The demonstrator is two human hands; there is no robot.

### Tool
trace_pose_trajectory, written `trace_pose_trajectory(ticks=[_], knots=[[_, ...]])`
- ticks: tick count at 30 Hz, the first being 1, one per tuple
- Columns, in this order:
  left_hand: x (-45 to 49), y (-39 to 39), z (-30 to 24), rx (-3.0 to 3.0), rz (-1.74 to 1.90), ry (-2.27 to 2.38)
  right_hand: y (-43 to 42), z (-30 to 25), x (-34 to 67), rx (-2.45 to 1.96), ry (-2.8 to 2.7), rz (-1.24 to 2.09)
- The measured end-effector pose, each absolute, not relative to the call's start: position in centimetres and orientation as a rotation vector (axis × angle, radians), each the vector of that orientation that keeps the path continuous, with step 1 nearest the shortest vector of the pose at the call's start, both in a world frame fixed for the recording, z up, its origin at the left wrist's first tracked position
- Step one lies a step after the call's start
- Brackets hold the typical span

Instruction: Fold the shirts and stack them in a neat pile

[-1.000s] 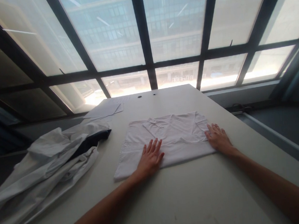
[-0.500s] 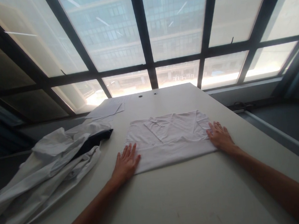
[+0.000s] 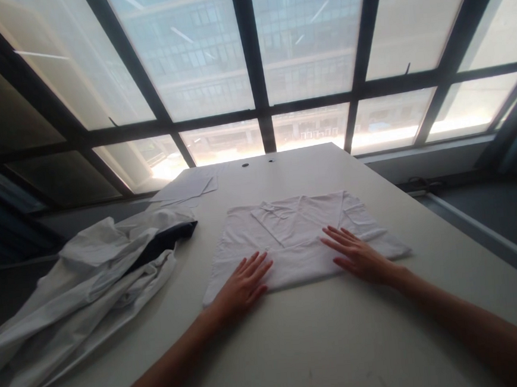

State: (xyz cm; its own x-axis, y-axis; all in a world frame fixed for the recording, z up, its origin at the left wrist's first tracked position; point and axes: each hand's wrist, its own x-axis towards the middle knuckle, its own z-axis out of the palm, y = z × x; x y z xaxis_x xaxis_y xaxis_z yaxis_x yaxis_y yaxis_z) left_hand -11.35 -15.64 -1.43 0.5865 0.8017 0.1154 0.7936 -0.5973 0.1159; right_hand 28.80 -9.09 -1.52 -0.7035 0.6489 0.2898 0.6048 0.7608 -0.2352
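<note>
A folded white garment [image 3: 297, 229], perhaps a shirt, lies flat in front of me on the white table [image 3: 297, 345]. Creases run across its upper part, and a folded band spans its near side. My left hand [image 3: 245, 281] rests on the near left part of this band with its fingers spread. On the right, my right hand [image 3: 357, 254] lies palm down over the band, fingers stretched toward the middle. Neither hand grips the cloth. The garment's near corners reach out past both hands.
A rumpled heap of white cloth [image 3: 99, 271] with a dark patch [image 3: 164, 244] covers the table's left side. Sheets of paper [image 3: 186, 188] lie at the far left, and a round cable hole [image 3: 245, 164] sits near the far edge. Large windows [image 3: 304, 41] stand behind.
Both hands have slid inward from the garment's sides onto its near band, closer to each other. The near corners now show. The heap of cloth lies as before.
</note>
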Motion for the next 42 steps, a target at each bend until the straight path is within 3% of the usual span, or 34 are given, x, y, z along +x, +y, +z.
trace_pose_trajectory(ticks=[5,16,24,42], knots=[[-11.2,-15.7,-1.4,2.720,0.124,1.309,-9.7,-1.1,28.4,-0.816,-2.765,0.366],[-11.0,-15.8,-1.2,2.680,0.125,1.334,-9.5,-1.1,28.5,-0.856,-2.732,0.363],[-11.1,-15.6,-1.5,2.679,0.114,1.336,-11.3,-1.2,26.6,-0.626,-2.789,0.480],[-11.0,-15.7,-1.1,2.651,0.103,1.348,-10.6,-2.2,27.0,-0.777,-2.778,0.423]])
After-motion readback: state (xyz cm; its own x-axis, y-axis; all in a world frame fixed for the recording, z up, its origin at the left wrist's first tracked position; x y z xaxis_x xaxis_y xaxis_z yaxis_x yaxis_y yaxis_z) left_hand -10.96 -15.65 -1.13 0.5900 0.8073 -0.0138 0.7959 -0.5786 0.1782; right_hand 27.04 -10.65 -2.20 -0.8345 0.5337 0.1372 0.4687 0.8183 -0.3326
